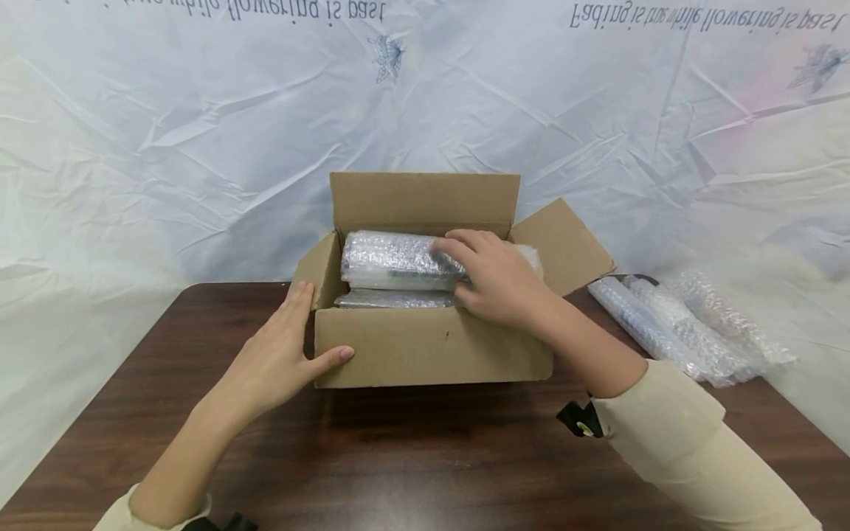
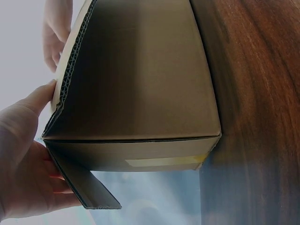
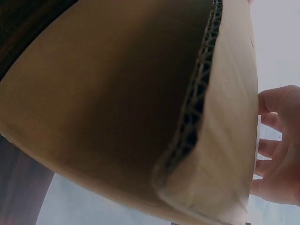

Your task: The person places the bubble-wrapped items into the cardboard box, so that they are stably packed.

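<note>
An open cardboard box [image 1: 434,348] stands on the table with its flaps spread. Inside lies a silvery bubble-wrapped package [image 1: 392,258], above another flat wrapped package [image 1: 395,299]. My right hand [image 1: 501,276] reaches over the front flap and holds the upper package near its right end, fingers curved over its top and thumb low on the near side. The left hand [image 1: 275,354] lies with straight fingers along the outside of the left flap [image 2: 86,185], its thumb resting on the front flap. In the right wrist view, the box's front flap [image 3: 225,117] hides what my right fingertips touch.
Several rolls of bubble wrap [image 1: 684,328] lie at the table's right side. The back flap [image 1: 425,199] stands upright, and the right flap [image 1: 564,243] leans outward. A wrinkled white printed sheet [image 1: 265,147] hangs behind the dark wooden table [image 1: 412,457].
</note>
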`<state>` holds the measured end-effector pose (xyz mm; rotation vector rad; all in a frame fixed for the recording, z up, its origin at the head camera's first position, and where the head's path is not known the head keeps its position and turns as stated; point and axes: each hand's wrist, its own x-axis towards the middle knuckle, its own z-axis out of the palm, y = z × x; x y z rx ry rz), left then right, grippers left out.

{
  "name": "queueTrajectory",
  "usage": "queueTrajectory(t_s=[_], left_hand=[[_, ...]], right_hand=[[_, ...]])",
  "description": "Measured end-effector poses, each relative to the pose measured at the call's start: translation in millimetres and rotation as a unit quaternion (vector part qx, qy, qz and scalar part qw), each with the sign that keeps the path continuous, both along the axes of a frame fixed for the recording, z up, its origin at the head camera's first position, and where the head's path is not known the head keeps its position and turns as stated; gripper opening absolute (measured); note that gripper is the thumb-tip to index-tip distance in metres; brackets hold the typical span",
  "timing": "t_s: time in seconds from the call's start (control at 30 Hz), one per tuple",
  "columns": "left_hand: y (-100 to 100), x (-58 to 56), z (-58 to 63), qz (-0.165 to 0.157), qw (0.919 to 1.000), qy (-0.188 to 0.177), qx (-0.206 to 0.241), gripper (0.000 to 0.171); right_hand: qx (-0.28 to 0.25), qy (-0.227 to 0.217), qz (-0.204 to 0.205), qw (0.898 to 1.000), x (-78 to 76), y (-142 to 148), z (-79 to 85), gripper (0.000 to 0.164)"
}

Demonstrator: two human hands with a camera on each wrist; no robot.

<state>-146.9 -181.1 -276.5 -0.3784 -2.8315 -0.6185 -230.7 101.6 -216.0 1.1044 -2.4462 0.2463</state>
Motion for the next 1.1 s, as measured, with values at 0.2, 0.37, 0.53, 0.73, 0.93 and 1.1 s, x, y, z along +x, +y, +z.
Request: queueTrajectory(t_s=[0.2,0.37,0.53,0.73,0.93,1.1], left_hand=[[-0.1,0.6,0.6,0.0,1.0,0.002,-0.001,0.11],[-0.4,0.7,1.6,-0.001,1.0,0.005,0.0,0.109],[-0.6,-0.2,0.9,-0.002,1.0,0.005,-0.001,0.109],[-1.2,0.1,-0.2,0.0,1.0,0.005,-0.001,0.109],[-1.1,1.3,-0.7,0.0,1.0,0.006,0.0,0.11],[-0.6,2.0,-0.8,0.001,1.0,0.005,0.0,0.109]], right_hand=[[0.033,-0.04,-0.013,0.999,1.6,-1.6,2.0,0.051],[0.05,-0.048,-0.012,0.998,2.3,-2.1,2.9,0.053],[0.058,-0.052,-0.021,0.997,1.9,-2.1,2.4,0.054],[0.066,-0.048,-0.023,0.996,-0.1,-4.1,-0.9,0.056],[0.067,-0.052,-0.027,0.996,-0.1,-3.3,-2.8,0.058],[0.065,-0.06,-0.019,0.996,-0.4,-1.2,-3.2,0.058]])
